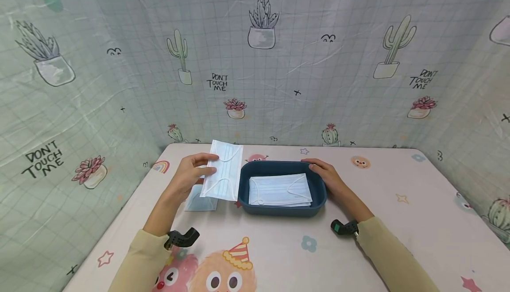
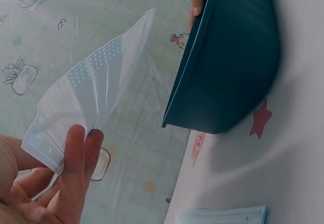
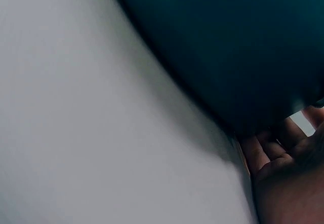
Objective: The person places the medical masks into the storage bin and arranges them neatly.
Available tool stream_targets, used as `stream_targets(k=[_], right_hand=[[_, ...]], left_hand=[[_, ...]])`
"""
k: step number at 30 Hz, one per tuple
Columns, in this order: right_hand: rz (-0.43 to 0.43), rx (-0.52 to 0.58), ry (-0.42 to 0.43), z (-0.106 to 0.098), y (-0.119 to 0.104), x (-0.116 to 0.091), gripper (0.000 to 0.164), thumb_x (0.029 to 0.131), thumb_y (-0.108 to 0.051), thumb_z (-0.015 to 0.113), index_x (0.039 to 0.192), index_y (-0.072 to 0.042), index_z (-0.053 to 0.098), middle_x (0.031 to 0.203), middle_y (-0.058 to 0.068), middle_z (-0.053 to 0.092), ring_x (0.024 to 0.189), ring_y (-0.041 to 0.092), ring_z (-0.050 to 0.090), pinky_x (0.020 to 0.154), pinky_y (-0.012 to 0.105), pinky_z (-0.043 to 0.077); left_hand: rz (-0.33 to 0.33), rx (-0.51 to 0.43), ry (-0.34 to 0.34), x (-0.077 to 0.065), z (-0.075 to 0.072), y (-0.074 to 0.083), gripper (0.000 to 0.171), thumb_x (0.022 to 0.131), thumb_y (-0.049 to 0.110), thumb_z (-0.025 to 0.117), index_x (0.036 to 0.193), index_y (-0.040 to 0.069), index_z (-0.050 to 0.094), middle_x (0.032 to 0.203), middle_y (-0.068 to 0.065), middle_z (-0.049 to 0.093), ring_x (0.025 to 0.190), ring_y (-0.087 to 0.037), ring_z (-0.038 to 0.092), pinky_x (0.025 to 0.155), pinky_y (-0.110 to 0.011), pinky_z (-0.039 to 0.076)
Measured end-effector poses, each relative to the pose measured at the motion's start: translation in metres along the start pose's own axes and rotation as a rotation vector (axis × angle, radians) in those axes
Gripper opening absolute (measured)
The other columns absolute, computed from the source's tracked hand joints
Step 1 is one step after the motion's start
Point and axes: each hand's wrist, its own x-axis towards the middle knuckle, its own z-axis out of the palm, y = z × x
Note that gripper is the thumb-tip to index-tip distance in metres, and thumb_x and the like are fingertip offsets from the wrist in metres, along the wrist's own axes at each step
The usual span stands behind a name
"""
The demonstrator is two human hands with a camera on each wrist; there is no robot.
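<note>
In the head view my left hand (image 1: 190, 174) pinches a pale blue face mask (image 1: 224, 172) between thumb and fingers, raised just left of a dark blue plastic bin (image 1: 282, 211). The left wrist view shows this mask (image 2: 96, 82) bent, with ear loops and dotted edges. A short stack of face masks (image 1: 279, 189) lies flat inside the bin, loops on top. My right hand (image 1: 330, 179) grips the bin's rim at the back right corner, and its fingers (image 3: 255, 155) press close against the wall. Below my left hand, another face mask (image 1: 202, 202) lies on the table, partly hidden.
A white tablecloth (image 1: 279, 247) with cartoon prints covers the table. Behind and at the sides hangs a grey-green curtain (image 1: 303, 106) printed with cacti. A small black wrist camera (image 1: 183, 238) sits on the left wrist, another (image 1: 343, 227) on the right.
</note>
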Motion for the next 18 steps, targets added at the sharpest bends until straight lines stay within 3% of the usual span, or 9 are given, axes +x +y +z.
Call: stream_targets(k=[18], right_hand=[[-0.008,-0.004,0.001,-0.0005,0.0003,0.0003,0.044,0.109,-0.026,0.048,0.148,-0.006,0.054,0.157,0.018,0.049,0.148,0.037,0.043,0.123,0.056,0.032]], left_hand=[[0.026,-0.003,0.006,0.0000,0.0094,0.0004,0.040,0.093,0.006,0.072,0.132,0.008,0.068,0.141,-0.016,0.062,0.103,-0.024,0.062,0.073,-0.029,0.057]])
